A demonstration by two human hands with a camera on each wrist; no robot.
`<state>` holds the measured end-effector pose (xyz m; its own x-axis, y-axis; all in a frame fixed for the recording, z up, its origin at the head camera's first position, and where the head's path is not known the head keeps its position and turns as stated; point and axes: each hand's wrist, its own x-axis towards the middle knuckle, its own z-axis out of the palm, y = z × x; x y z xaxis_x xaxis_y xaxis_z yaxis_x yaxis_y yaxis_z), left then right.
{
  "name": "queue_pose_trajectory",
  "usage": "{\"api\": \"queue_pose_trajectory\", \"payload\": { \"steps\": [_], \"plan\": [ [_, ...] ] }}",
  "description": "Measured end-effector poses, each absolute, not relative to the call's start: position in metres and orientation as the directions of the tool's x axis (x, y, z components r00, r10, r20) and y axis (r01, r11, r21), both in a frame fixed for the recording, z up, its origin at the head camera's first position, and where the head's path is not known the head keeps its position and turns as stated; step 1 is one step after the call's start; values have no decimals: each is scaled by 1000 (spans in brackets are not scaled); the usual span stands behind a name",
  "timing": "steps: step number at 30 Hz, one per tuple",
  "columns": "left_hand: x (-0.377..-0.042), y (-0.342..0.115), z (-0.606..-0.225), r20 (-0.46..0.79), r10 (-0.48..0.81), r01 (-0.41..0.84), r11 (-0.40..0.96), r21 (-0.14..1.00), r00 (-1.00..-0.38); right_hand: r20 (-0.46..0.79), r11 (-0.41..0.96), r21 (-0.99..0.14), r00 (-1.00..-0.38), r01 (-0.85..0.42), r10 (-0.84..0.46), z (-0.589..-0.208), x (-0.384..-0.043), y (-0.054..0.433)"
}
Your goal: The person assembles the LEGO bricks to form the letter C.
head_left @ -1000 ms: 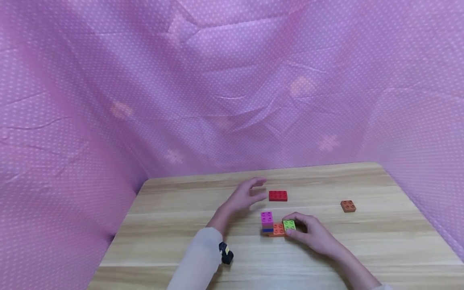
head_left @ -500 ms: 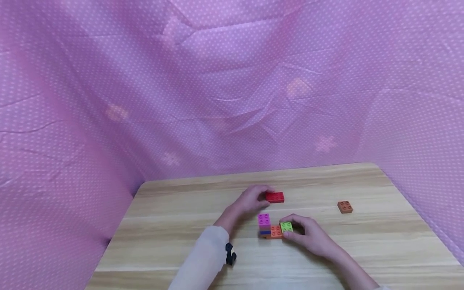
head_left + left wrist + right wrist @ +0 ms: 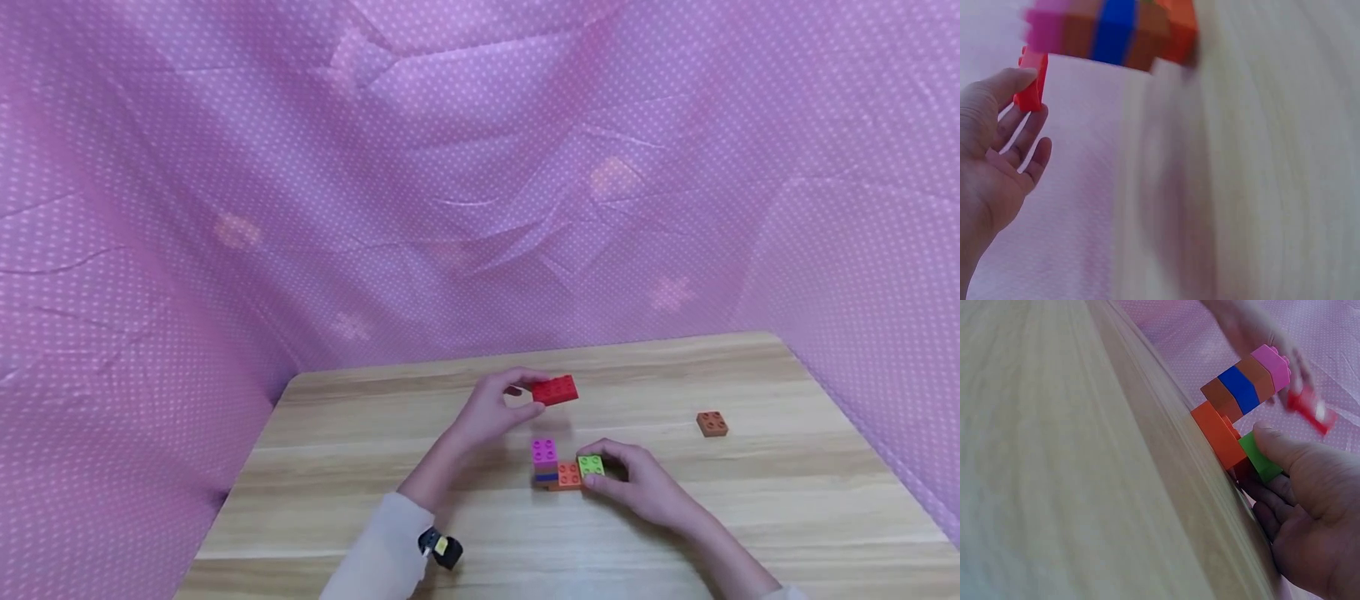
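My left hand [image 3: 491, 408] pinches a red toy building brick [image 3: 555, 390] by its left end, lifted above the table. In the left wrist view the red brick [image 3: 1032, 81] sits between thumb and fingertips. On the table, an orange brick [image 3: 569, 475] carries a stack at its left end. From the bottom, the stack shows brown, a blue layer [image 3: 1239, 387], brown and a pink brick [image 3: 544, 450] on top. My right hand [image 3: 637, 479] holds a green brick [image 3: 591, 465] at the orange brick's right end, thumb on the near side and fingers behind.
A loose brown brick [image 3: 712, 423] lies to the right on the wooden table [image 3: 337, 483]. A pink dotted cloth [image 3: 450, 208] hangs behind and at both sides. A black wrist camera [image 3: 441, 547] is strapped to the left forearm.
My left hand has reached the red brick, taken hold of it and raised it off the table, drawing it slightly left. The right hand has stayed at the green brick.
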<state>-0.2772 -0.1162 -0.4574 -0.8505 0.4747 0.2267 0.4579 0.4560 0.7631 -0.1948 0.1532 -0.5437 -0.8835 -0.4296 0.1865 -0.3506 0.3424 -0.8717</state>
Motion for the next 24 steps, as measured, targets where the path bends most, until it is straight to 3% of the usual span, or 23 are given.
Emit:
{"api": "queue_pose_trajectory", "payload": {
  "steps": [12,24],
  "plan": [
    [-207,-128,-423,324,483,545,439,714,-814,180,367,-862,-887,-351,-425,-542,-196,155],
    [-199,-120,-451,354,494,567,392,725,-794,189,355,-862,-880,-361,-436,-539,-195,153]
  ]
}}
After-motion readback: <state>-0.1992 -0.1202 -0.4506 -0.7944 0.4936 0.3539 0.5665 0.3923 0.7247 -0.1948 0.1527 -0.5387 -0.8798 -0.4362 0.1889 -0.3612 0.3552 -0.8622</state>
